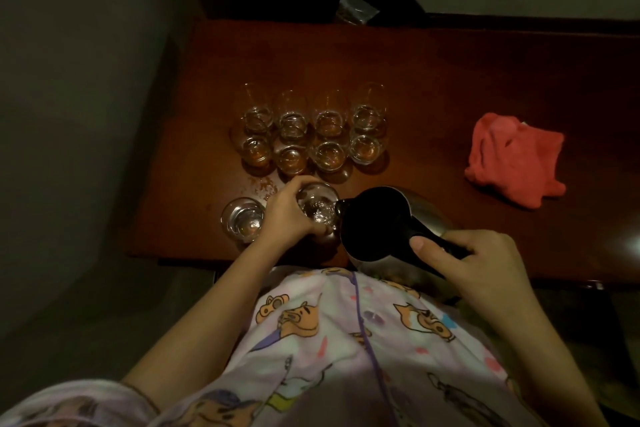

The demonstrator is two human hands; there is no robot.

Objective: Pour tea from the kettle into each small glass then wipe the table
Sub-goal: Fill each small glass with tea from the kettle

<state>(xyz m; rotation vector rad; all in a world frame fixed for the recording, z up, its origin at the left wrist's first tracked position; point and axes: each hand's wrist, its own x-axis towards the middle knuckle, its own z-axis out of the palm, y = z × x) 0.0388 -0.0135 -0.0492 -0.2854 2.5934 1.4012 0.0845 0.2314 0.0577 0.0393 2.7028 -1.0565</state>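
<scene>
Kettle (377, 218) — unlabelled — tipped over held glass (317, 206).

The left hand (289, 215) hides the near side of the glass (317, 206) it holds. The desk (450, 80) runs off the right edge. The kettle (377, 222) hides any stream.

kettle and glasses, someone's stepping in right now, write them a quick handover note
Left hand: grips a small glass near the table's front edge.
Right hand: holds the kettle by its black handle, tilted, spout at that glass's rim.
Another glass stands just left of the held one, with liquid in it.
Eight glasses stand behind in two rows of four; amber tea shows in the front row, the back row is hard to judge.
A spill lies beside the left hand.
Red cloth lies untouched at the right.
Left: finish this pour, check the back row, wipe the table.
</scene>
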